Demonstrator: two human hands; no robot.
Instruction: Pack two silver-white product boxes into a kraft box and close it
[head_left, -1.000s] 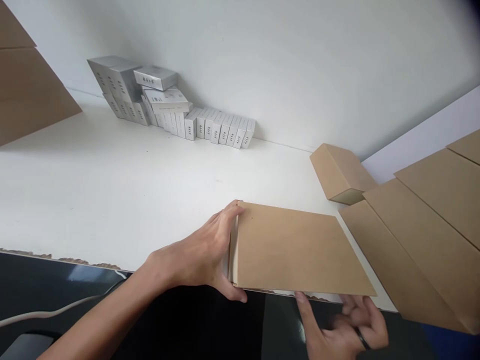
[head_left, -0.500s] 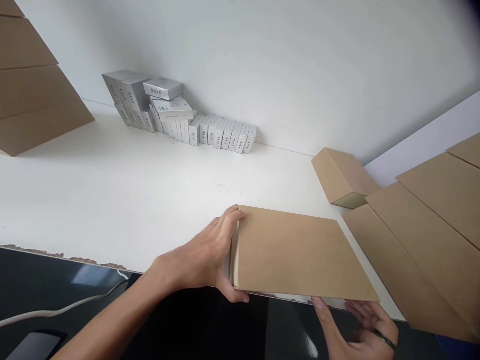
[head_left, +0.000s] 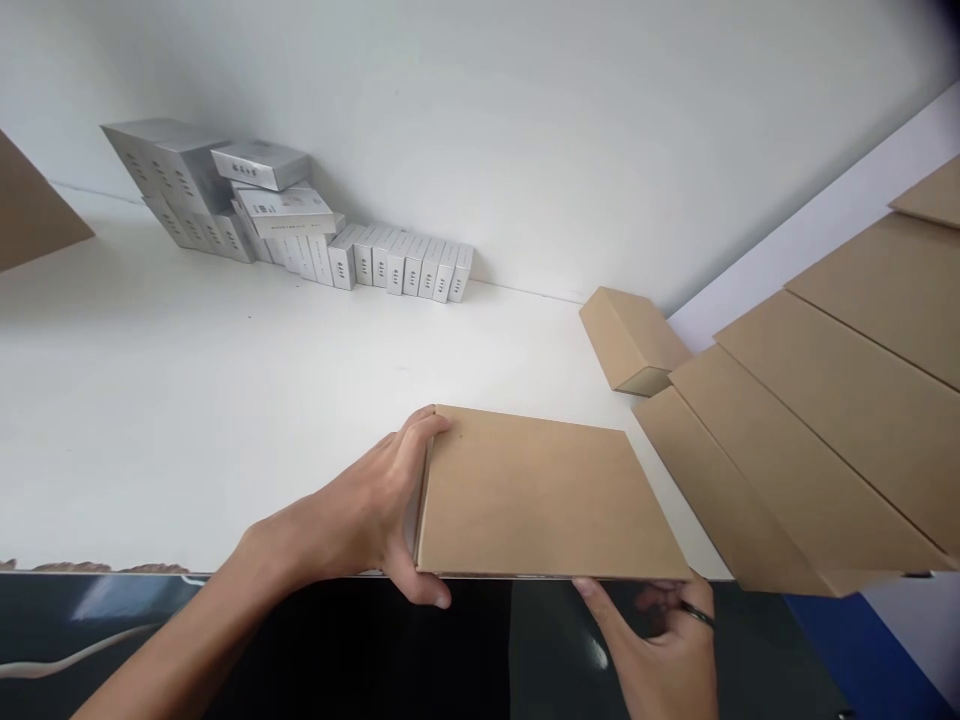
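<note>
A flat brown cardboard box (head_left: 540, 495) lies at the near edge of the white table (head_left: 187, 400). My left hand (head_left: 360, 520) grips its left side, fingers over the far corner and thumb under the near corner. My right hand (head_left: 660, 640), with a dark ring on one finger, reaches up from below the table edge and touches the box's near right underside; most of its fingers are hidden beneath the box.
A stepped stack of brown cardboard boxes (head_left: 825, 420) fills the right side, with a smaller brown box (head_left: 630, 340) behind it. Several silver-white small cartons (head_left: 300, 230) line the back wall. Another brown box corner (head_left: 30, 210) shows at far left.
The view has shifted, so everything sits further left and the stack on the right looks closer. My right hand has moved up under the box's near edge. My left hand keeps its grip.
</note>
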